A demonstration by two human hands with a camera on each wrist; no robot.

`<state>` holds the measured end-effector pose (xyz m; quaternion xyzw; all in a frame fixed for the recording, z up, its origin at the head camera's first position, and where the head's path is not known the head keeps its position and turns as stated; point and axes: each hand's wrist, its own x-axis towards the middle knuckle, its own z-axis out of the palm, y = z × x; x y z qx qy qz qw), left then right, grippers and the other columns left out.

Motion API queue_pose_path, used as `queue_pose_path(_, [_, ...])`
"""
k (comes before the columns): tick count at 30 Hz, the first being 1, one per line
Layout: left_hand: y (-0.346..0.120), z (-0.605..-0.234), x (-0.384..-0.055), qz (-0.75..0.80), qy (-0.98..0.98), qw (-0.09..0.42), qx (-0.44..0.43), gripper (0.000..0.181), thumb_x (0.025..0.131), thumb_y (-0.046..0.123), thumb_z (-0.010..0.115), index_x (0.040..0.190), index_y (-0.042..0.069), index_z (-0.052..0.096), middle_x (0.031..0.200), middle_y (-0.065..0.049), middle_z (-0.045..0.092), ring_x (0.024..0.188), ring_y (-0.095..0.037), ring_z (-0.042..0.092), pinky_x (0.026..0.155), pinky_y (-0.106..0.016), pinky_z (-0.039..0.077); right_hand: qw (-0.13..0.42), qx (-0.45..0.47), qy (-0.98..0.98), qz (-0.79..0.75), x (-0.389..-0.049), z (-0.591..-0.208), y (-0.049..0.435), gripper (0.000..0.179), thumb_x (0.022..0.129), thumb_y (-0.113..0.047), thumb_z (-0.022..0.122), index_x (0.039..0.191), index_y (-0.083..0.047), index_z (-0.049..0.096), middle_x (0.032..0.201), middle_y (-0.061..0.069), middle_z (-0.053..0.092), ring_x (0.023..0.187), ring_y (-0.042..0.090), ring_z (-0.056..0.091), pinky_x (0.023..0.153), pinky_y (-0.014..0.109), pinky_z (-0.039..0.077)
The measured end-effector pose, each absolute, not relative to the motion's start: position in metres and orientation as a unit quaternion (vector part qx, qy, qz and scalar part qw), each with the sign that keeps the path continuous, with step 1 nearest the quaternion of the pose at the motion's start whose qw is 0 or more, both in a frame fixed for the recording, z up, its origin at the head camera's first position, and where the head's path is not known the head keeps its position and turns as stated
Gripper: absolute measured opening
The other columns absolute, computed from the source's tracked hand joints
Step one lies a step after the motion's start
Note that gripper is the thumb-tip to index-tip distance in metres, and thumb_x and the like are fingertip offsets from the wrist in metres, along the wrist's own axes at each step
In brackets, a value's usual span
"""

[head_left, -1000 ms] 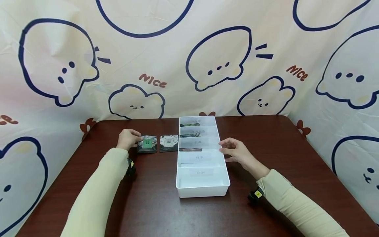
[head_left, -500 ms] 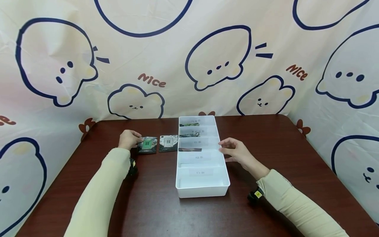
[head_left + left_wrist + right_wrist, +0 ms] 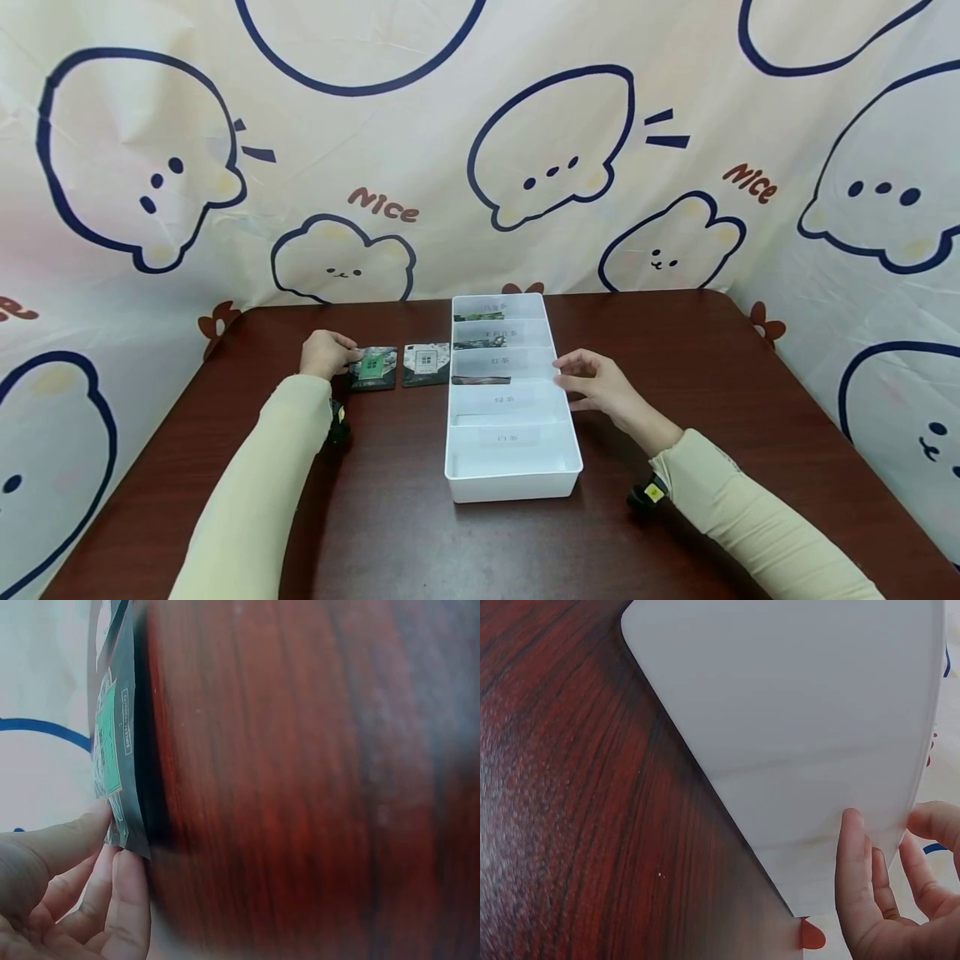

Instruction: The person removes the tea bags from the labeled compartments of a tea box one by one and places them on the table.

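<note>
Left grip, a bare hand below a pale sleeve: grasping. It pinches the left side of a green-labelled packet, with the thumb on the printed face and fingers at the opposite side, as the left wrist view confirms. The packet lies face up at the desk, left of the box; whether its held edge is clear of the wood cannot be determined.

Next to the right, a white-labelled packet lies face up, apart from the first and just beside the left wall of the box. Contact with that wall cannot be established.

Then the white box, set lengthwise away from the person and divided into five compartments with lettered labels. The edges of what look like thin packets show at the left side of the three farthest compartments.

At right, the right grip: fingertips meet the rim and outer face of the box's right wall. Whether it grasps the wall or merely rests there, I cannot tell.

Assessment: the step in hand appears to be taking up the green-labelled packet while the box is steadied. The next move seems to call for a firm pinch and a lift clear of the neighbouring packet.
</note>
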<state>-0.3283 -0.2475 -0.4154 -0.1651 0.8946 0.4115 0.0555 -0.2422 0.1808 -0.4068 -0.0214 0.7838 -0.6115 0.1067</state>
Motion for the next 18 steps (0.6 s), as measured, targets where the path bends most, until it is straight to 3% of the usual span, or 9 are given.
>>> queue_pose_path(8, [-0.2472, -0.4149, -0.3282, 0.405, 0.897, 0.058, -0.17, 0.023, 0.09, 0.011, 0.068, 0.109, -0.001, 0.069, 0.122, -0.023, 0.06, 0.086, -0.025, 0.066, 0.069, -0.029, 0.059, 0.108, -0.023, 0.779, -0.617, -0.2411, -0.4054, 0.1806, 0.032, 0.089, -0.008, 0.068, 0.119, 0.0, 0.059, 0.103, 0.01, 0.057, 0.088, 0.017, 0.061, 0.071, 0.041, 0.06])
queue_pose_path(18, [-0.2477, -0.417, -0.33, 0.41, 0.893, 0.059, -0.177, 0.022, 0.091, 0.011, 0.068, 0.109, -0.001, 0.069, 0.125, -0.023, 0.059, 0.092, -0.029, 0.066, 0.074, -0.033, 0.059, 0.109, -0.027, 0.78, -0.615, -0.2407, -0.4042, 0.18, 0.033, 0.089, -0.008, 0.068, 0.119, 0.0, 0.058, 0.104, 0.01, 0.057, 0.088, 0.016, 0.061, 0.072, 0.041, 0.06])
